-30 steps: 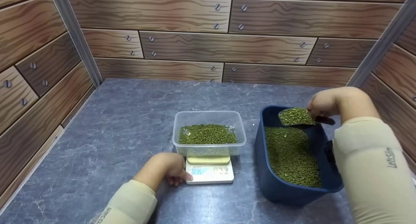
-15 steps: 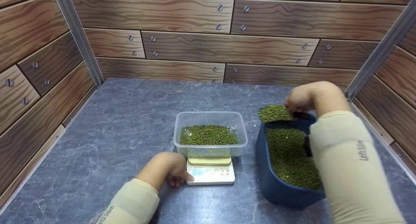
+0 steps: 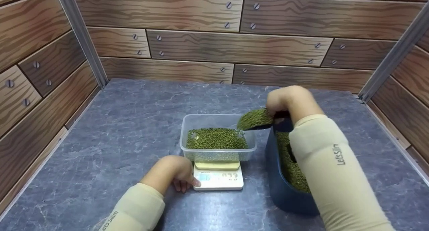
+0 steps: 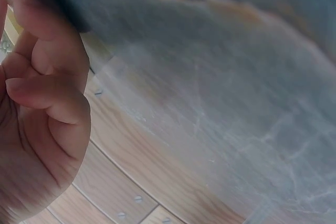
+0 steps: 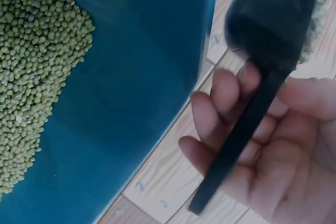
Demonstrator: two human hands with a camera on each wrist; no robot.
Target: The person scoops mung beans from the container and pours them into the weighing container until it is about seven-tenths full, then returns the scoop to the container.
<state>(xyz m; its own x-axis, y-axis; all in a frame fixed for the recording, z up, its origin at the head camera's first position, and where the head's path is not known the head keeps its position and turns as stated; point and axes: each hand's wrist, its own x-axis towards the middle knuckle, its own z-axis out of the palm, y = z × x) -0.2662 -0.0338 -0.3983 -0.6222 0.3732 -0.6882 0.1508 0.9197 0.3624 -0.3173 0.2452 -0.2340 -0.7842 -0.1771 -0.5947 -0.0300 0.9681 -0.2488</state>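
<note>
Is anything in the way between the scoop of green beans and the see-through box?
Nothing that I can see. The black scoop, heaped with mung beans in the right hand, seems to reach over the far right corner of the clear plastic box. The blue bin stands right of the box, not between.

I am looking into a small walled booth, more a workstation than a lived-in room. Plank-patterned panels (image 3: 161,14) close it in at the back and on both sides; their grain and slotted screw heads (image 3: 256,6) look printed on flat sheets. Grey metal posts (image 3: 82,40) stand in the two back corners, and a dark, marbled tabletop (image 3: 134,123) runs up to the walls. The digital scale (image 3: 219,184), clear container (image 3: 218,151), blue bin (image 3: 276,187) of green beans (image 3: 296,177) and black scoop (image 5: 270,24) give it a kitchen or shop-counter flavour, but I cannot tell what building holds it.
</note>
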